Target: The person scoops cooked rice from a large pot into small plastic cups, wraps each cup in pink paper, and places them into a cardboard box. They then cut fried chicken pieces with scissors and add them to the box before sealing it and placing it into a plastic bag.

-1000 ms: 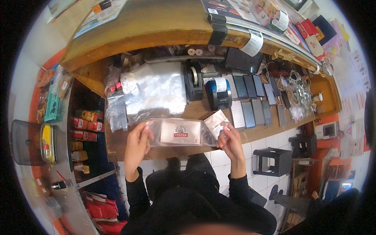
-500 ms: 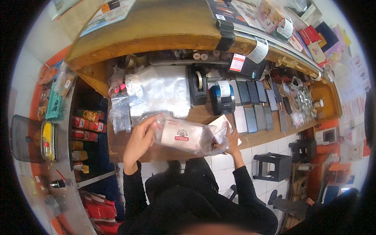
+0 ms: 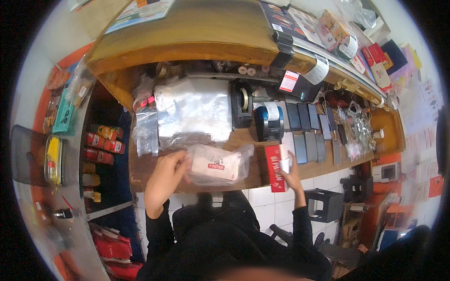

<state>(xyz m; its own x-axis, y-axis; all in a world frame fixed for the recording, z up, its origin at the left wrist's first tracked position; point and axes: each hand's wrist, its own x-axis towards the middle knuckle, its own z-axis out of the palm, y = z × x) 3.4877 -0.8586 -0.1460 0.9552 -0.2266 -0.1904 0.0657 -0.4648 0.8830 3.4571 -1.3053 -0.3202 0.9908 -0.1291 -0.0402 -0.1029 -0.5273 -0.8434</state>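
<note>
A clear plastic bag [image 3: 243, 161] lies at the counter's front edge with a white printed box [image 3: 218, 165] inside it. My left hand [image 3: 165, 177] is at the bag's left end, its fingers closed on the plastic there. To the right, my right hand [image 3: 291, 177] grips a flat red-and-white carton [image 3: 274, 169], held upright beside the bag and apart from it. A small white slip of paper [image 3: 285, 165] shows between its fingers and the carton.
A stack of clear plastic sheets [image 3: 193, 107] covers the back left of the wooden counter [image 3: 255, 177]. Beyond stand a tape dispenser [image 3: 243, 103] and a blue-black label printer [image 3: 270, 122]. Several phones [image 3: 300, 146] lie to the right. A black stool [image 3: 324, 205] stands on the floor.
My right hand has let go of the bag and moved right and slightly down; the carton in it now shows its red side. The bag has settled onto the counter edge.
</note>
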